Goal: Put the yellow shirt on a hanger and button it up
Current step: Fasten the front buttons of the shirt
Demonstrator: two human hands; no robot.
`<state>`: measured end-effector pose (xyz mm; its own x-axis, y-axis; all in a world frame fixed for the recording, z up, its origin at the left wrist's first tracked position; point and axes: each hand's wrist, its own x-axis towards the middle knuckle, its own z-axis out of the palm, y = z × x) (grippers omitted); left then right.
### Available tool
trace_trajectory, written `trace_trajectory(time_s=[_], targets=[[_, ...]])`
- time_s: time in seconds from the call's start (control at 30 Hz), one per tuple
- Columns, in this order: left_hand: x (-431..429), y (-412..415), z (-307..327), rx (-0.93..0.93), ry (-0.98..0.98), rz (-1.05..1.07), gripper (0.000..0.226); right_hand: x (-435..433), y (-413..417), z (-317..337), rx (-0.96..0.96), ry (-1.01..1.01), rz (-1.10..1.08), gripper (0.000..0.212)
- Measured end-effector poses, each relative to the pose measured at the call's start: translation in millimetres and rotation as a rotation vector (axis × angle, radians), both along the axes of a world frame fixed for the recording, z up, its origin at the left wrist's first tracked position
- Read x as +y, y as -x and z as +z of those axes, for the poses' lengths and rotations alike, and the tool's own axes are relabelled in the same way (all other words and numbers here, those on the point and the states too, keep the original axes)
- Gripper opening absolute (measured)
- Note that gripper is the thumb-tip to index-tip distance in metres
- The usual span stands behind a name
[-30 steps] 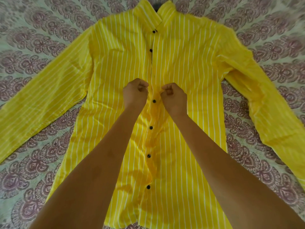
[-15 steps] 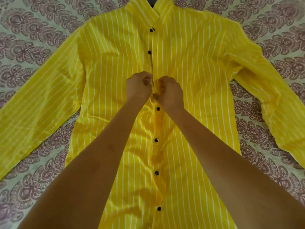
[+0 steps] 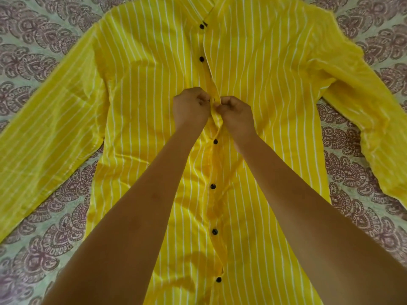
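— Lying flat on the patterned bedspread (image 3: 39, 227), front up with sleeves spread out, is where the yellow shirt (image 3: 143, 106) is being seen. What is being held?

— The front edge of the shirt is being pinched at mid-chest by the left hand (image 3: 190, 106) and the right hand (image 3: 236, 114), fingers curled tight. Black buttons (image 3: 213, 186) are being shown done up below the hands.

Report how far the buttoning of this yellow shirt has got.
Done: four lower black buttons look fastened on the yellow shirt. In hand: left hand and right hand pinch the placket where the next button should be. Left: the placket gapes by the two upper buttons. No hanger is visible.
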<state>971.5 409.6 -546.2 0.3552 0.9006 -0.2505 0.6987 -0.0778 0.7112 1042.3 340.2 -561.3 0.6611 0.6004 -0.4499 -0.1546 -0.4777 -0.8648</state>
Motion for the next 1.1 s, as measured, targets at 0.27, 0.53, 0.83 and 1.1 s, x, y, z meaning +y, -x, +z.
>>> trace_trajectory(time_s=[0.27, 0.53, 0.83, 1.1], targets=[[-15, 4, 13, -0.144, 0.016, 0.178, 0.010, -3, 7, 0, 0.034, -0.057, -0.112, 0.013], [-20, 3, 18, -0.126, -0.003, 0.136, 0.008, -5, 14, 6, 0.138, -0.100, -0.197, 0.019], [-19, 2, 14, -0.058, -0.065, 0.154, 0.008, -7, 21, 4, 0.038, -0.128, -0.182, 0.019], [-19, 3, 13, -0.154, -0.019, 0.110, 0.007, -4, 22, -2, 0.011, -0.127, -0.224, 0.023]])
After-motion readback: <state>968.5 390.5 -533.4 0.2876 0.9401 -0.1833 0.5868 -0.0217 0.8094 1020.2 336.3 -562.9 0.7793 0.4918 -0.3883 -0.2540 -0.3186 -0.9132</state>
